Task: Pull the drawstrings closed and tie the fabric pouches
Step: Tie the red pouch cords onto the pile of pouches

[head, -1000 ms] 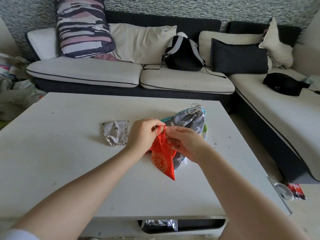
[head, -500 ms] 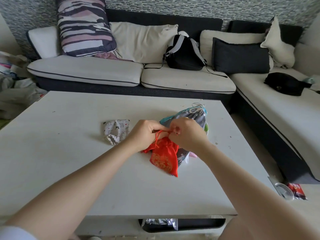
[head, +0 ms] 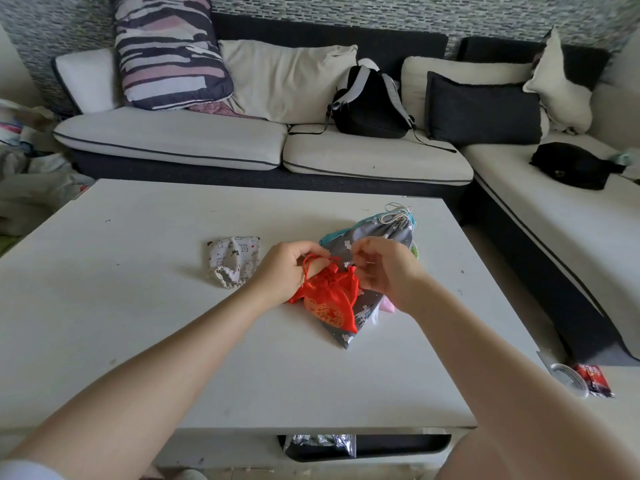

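A small red satin drawstring pouch with a gold printed motif [head: 330, 303] lies on a white table, its neck gathered shut and its thin red cord looped above it. It rests on a larger grey fabric pouch printed with white animals [head: 375, 237], whose cream cord is bunched at its far end. A small white patterned pouch [head: 232, 261] lies apart to the left, mouth open.

white table [head: 138, 341], pouches: white [head: 232, 263], grey [head: 374, 237]
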### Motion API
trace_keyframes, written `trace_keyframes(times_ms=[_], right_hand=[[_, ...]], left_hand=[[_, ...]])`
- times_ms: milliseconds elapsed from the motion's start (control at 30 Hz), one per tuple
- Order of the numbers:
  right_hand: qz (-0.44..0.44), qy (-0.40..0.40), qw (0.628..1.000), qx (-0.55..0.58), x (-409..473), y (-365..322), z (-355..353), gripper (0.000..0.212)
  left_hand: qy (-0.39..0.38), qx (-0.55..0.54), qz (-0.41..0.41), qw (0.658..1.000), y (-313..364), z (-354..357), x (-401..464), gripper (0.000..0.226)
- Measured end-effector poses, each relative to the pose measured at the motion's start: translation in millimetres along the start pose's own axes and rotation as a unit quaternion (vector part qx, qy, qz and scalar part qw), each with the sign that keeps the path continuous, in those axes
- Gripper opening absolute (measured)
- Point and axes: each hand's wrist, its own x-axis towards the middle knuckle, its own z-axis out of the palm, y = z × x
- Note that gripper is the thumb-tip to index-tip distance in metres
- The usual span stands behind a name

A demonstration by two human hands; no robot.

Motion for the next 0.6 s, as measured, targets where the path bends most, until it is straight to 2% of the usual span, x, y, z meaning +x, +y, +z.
trace_keyframes(times_ms=[133, 267, 333, 400, 467, 533, 567, 600], right_hand=[[-0.075, -0.020, 0.980, -0.180, 0.5, 11.4, 5.1, 0.012], [-0.135, 0.055, 0.962, -0.233, 6.6, 16.9, 7.9, 0.020], [-0.159, 0.065, 0.933, -0.316, 8.9, 17.3, 7.0, 0.015], [-0.202, 0.056, 0.876, -0.434, 9.2, 14.4, 4.4, 0.007], [-0.253, 0.037, 0.772, -0.582, 8.4, 12.6, -0.6, 0.011], [-0.290, 0.049, 0.640, -0.710, 8.4, 13.4, -6.5, 0.018], [-0.300, 0.070, 0.596, -0.742, 7.6, 14.6, -8.9, 0.020], [-0.304, 0.098, 0.575, -0.753, 7.2, 17.2, -9.8, 0.020]], left_hand=[[-0.005, -0.023, 0.011, 1.000, 1.2, 3.5, -0.9, 0.022], [-0.006, -0.010, 0.002, 1.000, -0.9, 6.3, -0.9, 0.019], [-0.002, 0.005, -0.008, 1.000, -3.4, 5.4, -1.8, 0.018], [-0.011, 0.037, -0.011, 0.999, -3.5, 3.7, -2.1, 0.020], [-0.036, 0.045, -0.015, 0.998, -1.2, 2.4, -2.6, 0.022], [-0.058, 0.045, -0.020, 0.997, 0.0, 3.1, -3.2, 0.016], [-0.065, 0.051, -0.021, 0.996, -0.3, 3.7, -3.2, 0.010], [-0.068, 0.059, -0.022, 0.996, -0.4, 4.0, -3.4, 0.006]])
